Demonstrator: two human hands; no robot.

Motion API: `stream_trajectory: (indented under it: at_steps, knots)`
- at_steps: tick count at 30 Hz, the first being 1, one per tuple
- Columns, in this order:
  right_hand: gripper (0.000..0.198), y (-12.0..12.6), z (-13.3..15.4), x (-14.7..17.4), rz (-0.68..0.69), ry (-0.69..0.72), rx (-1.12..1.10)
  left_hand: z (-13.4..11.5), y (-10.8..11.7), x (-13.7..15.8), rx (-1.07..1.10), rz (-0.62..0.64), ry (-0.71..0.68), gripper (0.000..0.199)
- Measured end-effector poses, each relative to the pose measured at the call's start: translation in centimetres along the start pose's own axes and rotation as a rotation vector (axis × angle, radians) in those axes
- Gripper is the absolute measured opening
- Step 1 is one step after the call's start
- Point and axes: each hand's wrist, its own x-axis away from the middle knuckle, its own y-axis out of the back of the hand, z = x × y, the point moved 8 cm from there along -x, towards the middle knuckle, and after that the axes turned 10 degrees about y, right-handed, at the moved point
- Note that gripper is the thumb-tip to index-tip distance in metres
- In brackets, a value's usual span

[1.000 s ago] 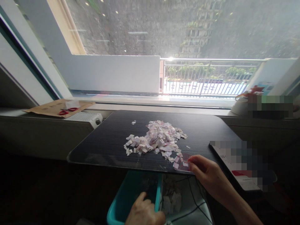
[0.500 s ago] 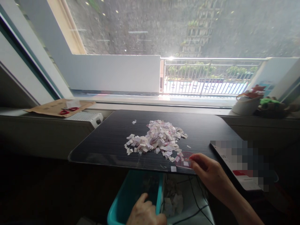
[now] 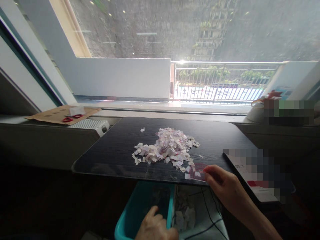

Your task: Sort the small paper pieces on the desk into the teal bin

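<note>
Your right hand (image 3: 223,185) is pinching a see-through pink sheet (image 3: 199,166); the paper pile (image 3: 172,143) is lying nearer it, at ten o'clock. Your left hand (image 3: 157,228) is pointing; I can't tell its grip.

Wide window (image 3: 150,30) full of bright daylight, low white wall (image 3: 122,78) outside beside a metal railing (image 3: 222,81) — sun glinting on its top bar — greenery (image 3: 215,72) beyond, pale sill (image 3: 155,114) under the glass, white slatted unit (image 3: 91,125) near the dark wood-grained desk (image 3: 107,150), deep shadow below.
</note>
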Motion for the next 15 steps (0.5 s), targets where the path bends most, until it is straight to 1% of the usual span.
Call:
stream_trajectory:
  at_steps: [5,8,10,13,15]
  knots:
    - [0.026,1.1,-0.2,0.2,-0.038,-0.021,0.05,0.4,-1.3,0.8,-0.035,0.109,0.01,0.029]
    - [0.025,1.4,0.0,0.2,-0.032,0.007,0.088,0.6,-1.9,1.1,-0.065,0.168,0.013,0.023]
    - [0.025,1.5,0.0,0.1,-0.04,0.03,0.108,0.7,-2.1,1.3,-0.072,0.193,0.019,0.021]
    - [0.024,2.2,-0.3,0.2,-0.115,0.041,0.138,0.7,-2.3,1.5,-0.077,0.203,0.022,0.022]
    - [0.024,2.2,-0.5,0.2,-0.118,0.046,0.154,0.7,-2.4,1.6,-0.084,0.212,0.015,0.023]
